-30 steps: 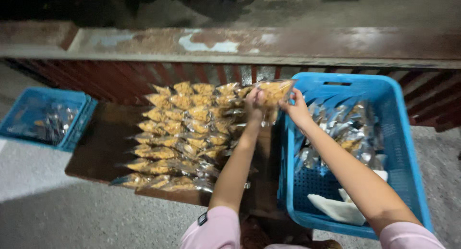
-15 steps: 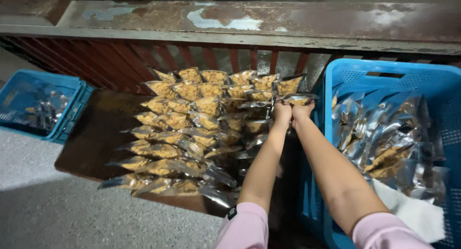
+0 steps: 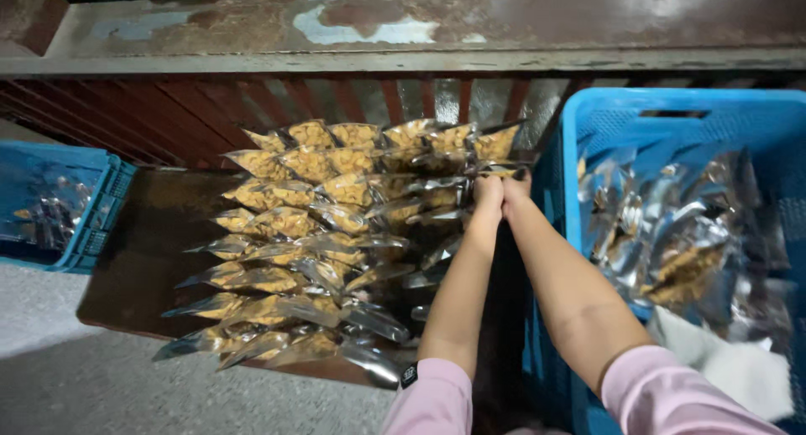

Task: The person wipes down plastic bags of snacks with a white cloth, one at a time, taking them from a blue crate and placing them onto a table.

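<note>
The left hand [image 3: 487,193] and right hand [image 3: 515,188] press together at the 3 o'clock edge of the stacked snack packets [image 3: 336,233], fingers curled around a packet [image 3: 495,171] in the top rows. The packets lie in overlapping rows on the dark tabletop [image 3: 143,259]. A blue crate [image 3: 588,116] of more packets stands just beside, at 3 o'clock

Two blue crates [image 3: 672,116] [image 3: 92,225], two hands [image 3: 489,191] [image 3: 515,187], and several dozen overlapping snack packets [image 3: 336,233], too many to count.
</note>
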